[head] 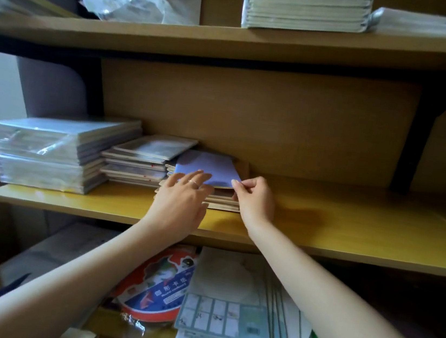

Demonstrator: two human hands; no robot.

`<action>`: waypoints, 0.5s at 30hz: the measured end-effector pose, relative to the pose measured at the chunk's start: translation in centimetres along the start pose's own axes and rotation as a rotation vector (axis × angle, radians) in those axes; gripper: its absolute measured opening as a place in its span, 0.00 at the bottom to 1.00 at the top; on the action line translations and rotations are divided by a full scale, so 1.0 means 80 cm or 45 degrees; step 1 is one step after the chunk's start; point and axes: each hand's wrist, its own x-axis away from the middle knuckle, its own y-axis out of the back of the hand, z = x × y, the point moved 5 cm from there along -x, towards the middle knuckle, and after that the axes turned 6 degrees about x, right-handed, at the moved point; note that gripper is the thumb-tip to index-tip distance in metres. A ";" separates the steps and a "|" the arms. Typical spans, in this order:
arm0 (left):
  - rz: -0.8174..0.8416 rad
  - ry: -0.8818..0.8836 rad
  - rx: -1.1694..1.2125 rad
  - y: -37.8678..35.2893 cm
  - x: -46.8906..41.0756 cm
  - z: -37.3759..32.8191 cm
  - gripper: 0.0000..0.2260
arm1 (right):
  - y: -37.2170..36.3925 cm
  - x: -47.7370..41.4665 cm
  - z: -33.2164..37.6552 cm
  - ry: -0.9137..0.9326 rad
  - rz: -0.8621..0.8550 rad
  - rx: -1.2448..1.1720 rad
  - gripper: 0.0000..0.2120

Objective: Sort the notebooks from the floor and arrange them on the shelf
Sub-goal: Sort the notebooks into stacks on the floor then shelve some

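A lilac-covered notebook [208, 166] lies on top of a small pile of brown-edged notebooks [224, 203] on the middle shelf [336, 226]. My left hand [184, 197] rests on the notebook's near left edge with its fingers stretched flat. My right hand [254, 198] pinches the notebook's near right corner between thumb and fingertips. Left of this pile lie a second low stack of notebooks [143, 158] and a taller plastic-wrapped stack [54, 152].
The middle shelf's right half is bare wood. The upper shelf [261, 43] carries a stack of books [305, 6], a crumpled plastic bag [130, 0] and wrapped packs. Below lie worksheets [236, 321] and a round red-and-blue pack [158, 282].
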 end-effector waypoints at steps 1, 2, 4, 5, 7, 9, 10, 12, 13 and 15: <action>0.098 0.039 -0.041 -0.011 0.001 0.003 0.18 | -0.001 -0.001 -0.001 0.006 0.015 0.018 0.08; 0.163 0.087 -0.064 -0.019 0.001 0.007 0.21 | -0.002 -0.001 -0.001 0.009 0.035 0.042 0.07; 0.206 0.166 -0.051 -0.025 -0.003 0.014 0.24 | -0.006 -0.001 0.000 0.034 0.087 0.128 0.04; 0.201 0.215 -0.012 -0.027 -0.007 0.018 0.24 | -0.007 -0.001 0.000 0.059 0.101 0.160 0.02; 0.236 0.342 0.067 -0.033 -0.014 0.030 0.24 | -0.007 0.002 0.002 0.115 0.118 0.207 0.02; 0.232 0.442 0.116 -0.037 -0.018 0.039 0.27 | -0.010 0.005 0.003 0.176 0.133 0.268 0.08; 0.219 0.470 0.131 -0.038 -0.019 0.041 0.28 | -0.010 0.007 0.005 0.218 0.132 0.305 0.11; 0.217 0.492 0.128 -0.039 -0.020 0.039 0.30 | -0.011 0.010 0.009 0.300 0.139 0.405 0.17; 0.228 0.489 0.115 -0.039 -0.021 0.037 0.33 | -0.012 0.010 0.011 0.331 0.152 0.457 0.19; 0.247 0.481 0.109 -0.039 -0.021 0.034 0.36 | -0.014 0.011 0.012 0.363 0.179 0.533 0.21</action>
